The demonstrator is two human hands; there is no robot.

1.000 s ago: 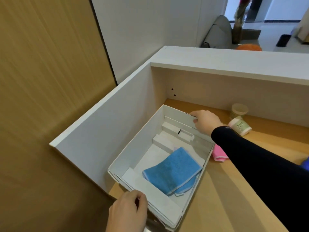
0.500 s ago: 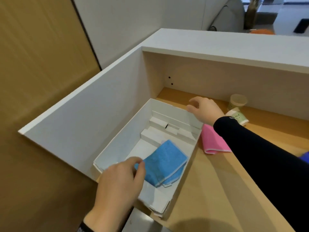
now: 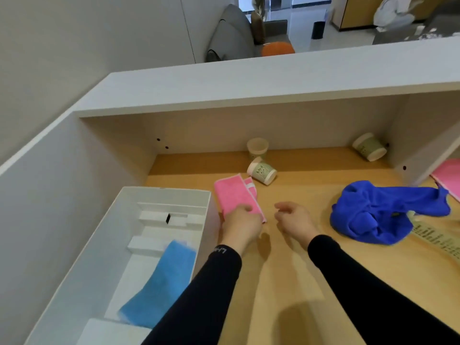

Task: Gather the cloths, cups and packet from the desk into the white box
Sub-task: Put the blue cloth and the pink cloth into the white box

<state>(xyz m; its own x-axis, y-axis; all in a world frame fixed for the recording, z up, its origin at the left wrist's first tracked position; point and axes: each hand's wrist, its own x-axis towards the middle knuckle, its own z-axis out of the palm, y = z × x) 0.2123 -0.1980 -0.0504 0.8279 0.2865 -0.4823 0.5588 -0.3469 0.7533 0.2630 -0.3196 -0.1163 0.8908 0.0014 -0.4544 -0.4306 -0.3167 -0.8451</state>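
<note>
**On the desk: both hands off the box, left hand on pink cloth**

At far left, white box (image 3: 94,245) sits against the desk's side panel. Light blue cloth (image 3: 161,277) lies inside, long axis near-left to far-right.

Half a second ago both hands were at the box rim. Now left hand (image 3: 240,226) is just right of the box, thumb on top, pinching the near end of the folded pink cloth (image 3: 232,194). Cloth lies flat on the desk (image 3: 311,190), long axis near to far. Sleeve cuff (image 3: 221,251) carries white lettering, not legible.

Right hand (image 3: 295,220) is beside it, fingers loosely curled, holding nothing.

Behind: upright cup (image 3: 257,148) at the back panel. Tipped cup (image 3: 262,172) lies on its side just in front, green band with a cartoon face.

Further right, newly in view: crumpled royal blue cloth (image 3: 380,212); packet (image 3: 438,241) partly under it, print too small to read. Third cup (image 3: 369,146) lies on its side in the back corner. Second pink cloth (image 3: 448,178) at the frame edge.
</note>
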